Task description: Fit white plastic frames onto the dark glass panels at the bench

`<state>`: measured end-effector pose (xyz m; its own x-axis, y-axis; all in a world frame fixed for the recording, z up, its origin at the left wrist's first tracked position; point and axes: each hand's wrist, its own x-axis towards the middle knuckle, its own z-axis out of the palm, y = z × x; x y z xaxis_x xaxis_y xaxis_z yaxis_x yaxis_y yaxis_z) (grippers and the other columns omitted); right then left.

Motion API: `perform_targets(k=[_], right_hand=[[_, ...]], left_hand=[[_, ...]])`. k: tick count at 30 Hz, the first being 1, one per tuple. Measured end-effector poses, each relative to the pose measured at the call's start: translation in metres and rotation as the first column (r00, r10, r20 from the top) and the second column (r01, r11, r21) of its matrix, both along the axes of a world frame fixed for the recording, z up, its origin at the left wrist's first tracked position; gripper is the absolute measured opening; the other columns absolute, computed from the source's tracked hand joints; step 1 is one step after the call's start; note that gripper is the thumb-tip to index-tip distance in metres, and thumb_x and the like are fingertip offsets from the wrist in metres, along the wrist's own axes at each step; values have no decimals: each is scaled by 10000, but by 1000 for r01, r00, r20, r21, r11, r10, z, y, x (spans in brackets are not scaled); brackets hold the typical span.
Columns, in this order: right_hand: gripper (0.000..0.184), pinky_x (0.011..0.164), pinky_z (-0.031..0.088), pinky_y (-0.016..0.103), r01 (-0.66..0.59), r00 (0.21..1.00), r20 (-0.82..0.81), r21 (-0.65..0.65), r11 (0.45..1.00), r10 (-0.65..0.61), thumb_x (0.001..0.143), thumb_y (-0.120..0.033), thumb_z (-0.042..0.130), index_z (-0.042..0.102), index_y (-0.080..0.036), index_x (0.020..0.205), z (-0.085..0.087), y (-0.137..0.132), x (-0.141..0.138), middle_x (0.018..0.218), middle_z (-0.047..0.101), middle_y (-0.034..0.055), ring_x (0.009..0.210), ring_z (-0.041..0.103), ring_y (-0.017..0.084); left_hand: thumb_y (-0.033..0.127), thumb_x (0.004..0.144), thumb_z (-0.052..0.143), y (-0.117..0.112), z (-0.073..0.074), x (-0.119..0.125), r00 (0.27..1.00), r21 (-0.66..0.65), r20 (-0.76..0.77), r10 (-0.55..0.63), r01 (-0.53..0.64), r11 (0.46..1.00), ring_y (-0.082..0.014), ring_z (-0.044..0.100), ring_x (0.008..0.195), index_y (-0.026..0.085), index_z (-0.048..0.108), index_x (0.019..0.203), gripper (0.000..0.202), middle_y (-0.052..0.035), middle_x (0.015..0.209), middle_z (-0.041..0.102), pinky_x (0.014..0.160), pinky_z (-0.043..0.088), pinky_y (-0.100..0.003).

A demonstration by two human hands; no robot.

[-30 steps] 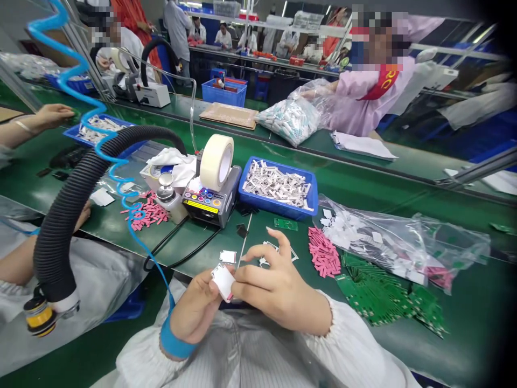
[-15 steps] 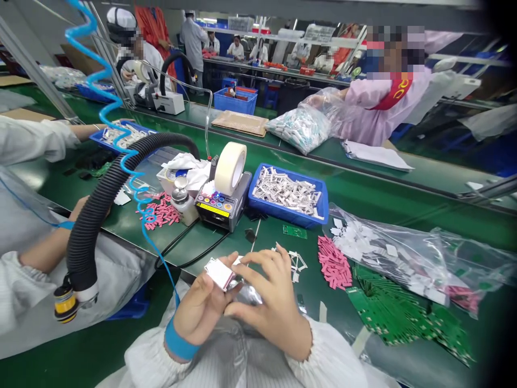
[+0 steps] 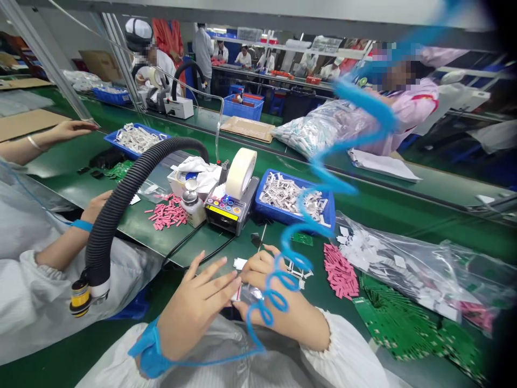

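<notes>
My left hand (image 3: 196, 308) is spread open above the belt, its fingers apart and reaching over my right hand. My right hand (image 3: 278, 307) is curled around a small silver foil piece (image 3: 250, 294), partly hidden by the fingers. A blue coiled hose (image 3: 269, 296) hangs in front of that hand. Just past my fingertips lie a white square label (image 3: 240, 263) and small white cut frames (image 3: 298, 269). To the right are a pile of pink strips (image 3: 340, 271) and a heap of green circuit boards (image 3: 404, 334).
A blue tray of white pieces (image 3: 294, 199) and a tape dispenser (image 3: 231, 206) stand ahead. A plastic bag of white pieces (image 3: 391, 267) lies to the right. A black corrugated hose (image 3: 121, 199) rises at left, beside a co-worker's hand (image 3: 97, 206).
My left hand has opened, and the white piece it held no longer shows. The blue coil has swung in front of my right hand, and the view has turned slightly.
</notes>
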<state>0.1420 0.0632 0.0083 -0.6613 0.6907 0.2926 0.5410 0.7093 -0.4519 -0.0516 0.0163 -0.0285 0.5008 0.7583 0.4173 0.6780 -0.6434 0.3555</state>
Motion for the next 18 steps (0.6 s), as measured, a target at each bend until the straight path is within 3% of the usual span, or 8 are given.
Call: perform_targets(k=[5, 8, 10, 13, 15, 18], right_hand=[[202, 877, 285, 385, -123, 981, 141, -71, 990, 132, 706, -392, 671, 629, -194, 723, 0, 10, -16, 696, 580, -11, 765, 484, 159], [329, 804, 289, 335, -109, 987, 110, -91, 990, 119, 747, -483, 643, 640, -214, 937, 0, 30, -25, 788, 625, -5, 777, 525, 152], [499, 760, 278, 326, 61, 989, 134, 21, 998, -64, 785, -525, 590, 556, -208, 1168, -1, 48, -31, 847, 649, 23, 783, 546, 166], [568, 738, 251, 354, 273, 913, 225, 282, 920, -340, 826, -536, 526, 473, -208, 1287, -8, 70, -38, 839, 677, 62, 762, 551, 208], [542, 730, 245, 369, 272, 878, 285, 368, 889, -386, 826, -526, 534, 501, -211, 1266, -13, 79, -41, 777, 688, 65, 725, 547, 218], [495, 747, 251, 387, 145, 868, 372, 445, 884, -329, 860, -430, 531, 513, -130, 1253, -17, 85, -42, 693, 684, 83, 729, 542, 228]], left_hand=[[141, 839, 515, -6, -8, -7, 981, -43, 193, 7, 1, 999, -142, 637, 1008, 266, 547, 1218, 400, -26, 1116, 691, 997, 432, -328], [173, 805, 567, -5, -18, -14, 922, -215, 363, 138, -61, 975, -174, 654, 986, 290, 646, 1096, 324, -12, 1081, 706, 913, 502, -295], [214, 784, 594, -3, -26, -18, 836, -428, 458, 303, -91, 899, -209, 657, 981, 293, 680, 1026, 269, -18, 1052, 711, 872, 530, -318], [272, 757, 623, -2, -37, -22, 658, -686, 534, 531, -29, 727, -255, 643, 1007, 271, 704, 960, 218, -42, 1032, 708, 920, 496, -399], [305, 737, 646, -3, -44, -24, 541, -761, 558, 629, 31, 648, -270, 630, 1031, 252, 712, 944, 223, -53, 1024, 712, 969, 450, -433], [329, 706, 679, -3, -53, -24, 411, -797, 579, 704, 104, 595, -274, 632, 1022, 232, 711, 952, 267, -63, 991, 729, 995, 418, -451]])
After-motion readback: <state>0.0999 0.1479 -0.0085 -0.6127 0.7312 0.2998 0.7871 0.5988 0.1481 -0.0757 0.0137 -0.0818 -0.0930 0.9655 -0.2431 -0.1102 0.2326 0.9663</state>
